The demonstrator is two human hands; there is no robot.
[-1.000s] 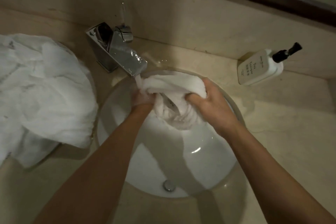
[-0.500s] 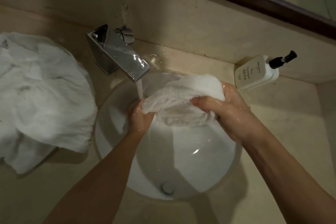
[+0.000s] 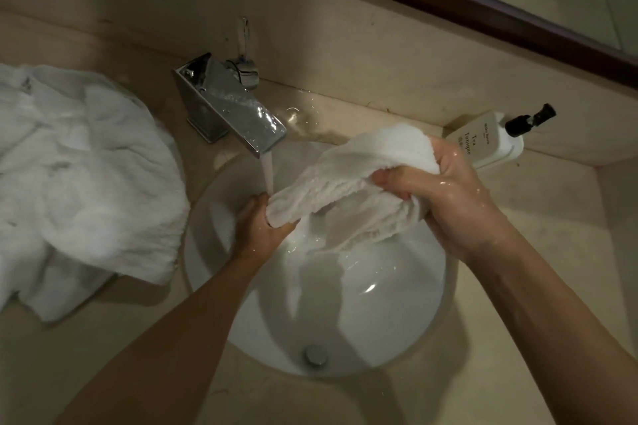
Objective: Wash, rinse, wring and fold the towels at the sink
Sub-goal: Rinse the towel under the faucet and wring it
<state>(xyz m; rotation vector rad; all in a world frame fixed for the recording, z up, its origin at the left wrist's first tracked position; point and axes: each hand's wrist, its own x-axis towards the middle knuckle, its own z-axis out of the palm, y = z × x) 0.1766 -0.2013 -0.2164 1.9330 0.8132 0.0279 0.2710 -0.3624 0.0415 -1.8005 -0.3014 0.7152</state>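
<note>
A small wet white towel (image 3: 348,179) is stretched above the round white sink (image 3: 386,314), from lower left to upper right. My left hand (image 3: 264,228) grips its lower end just under the running water. My right hand (image 3: 448,197) grips its bunched upper end, wet and glistening. A loose part of the towel hangs between my hands into the basin. Water streams from the chrome tap (image 3: 234,107) beside my left hand.
A heap of white towels (image 3: 79,183) lies on the beige counter (image 3: 538,279) left of the sink. A white pump bottle (image 3: 493,141) stands at the back right by the wall. The drain (image 3: 315,355) sits at the basin's near side.
The towel was bunched under the tap; my right hand has pulled its end up and to the right, drawing it out. My left hand stays low by the water stream.
</note>
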